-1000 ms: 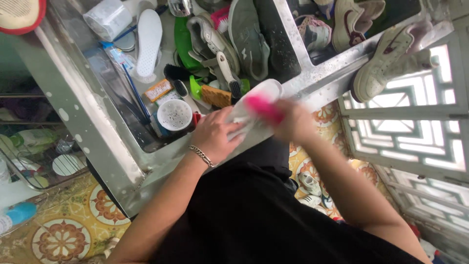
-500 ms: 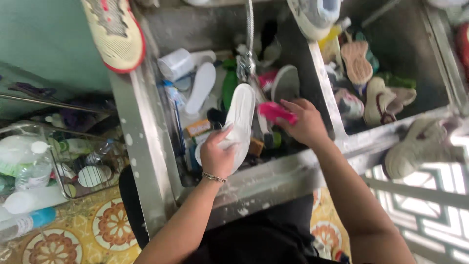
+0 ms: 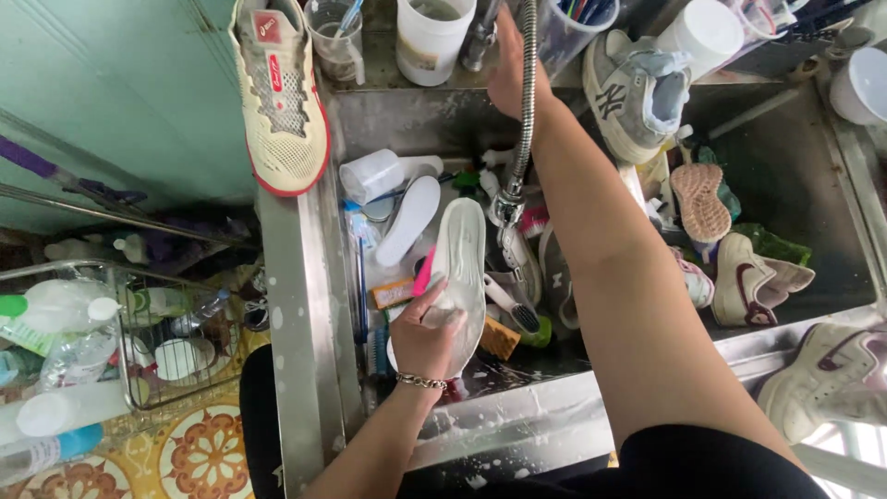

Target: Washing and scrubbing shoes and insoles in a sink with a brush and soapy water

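In the lower centre of the frame the left hand (image 3: 427,334) is closed around a white insole (image 3: 459,268) and a pink-handled brush (image 3: 424,271), holding both over the cluttered steel sink (image 3: 785,176). The insole stands lengthwise, its top just below the nozzle of the metal spray hose (image 3: 525,111). The right hand (image 3: 511,65) reaches to the top centre of the frame, at the tap (image 3: 480,37) behind the hose; I cannot tell whether it grips anything. A 2nd white insole (image 3: 408,220) lies just left of the held one. A cream sneaker (image 3: 279,92) rests on the sink's upper left rim.
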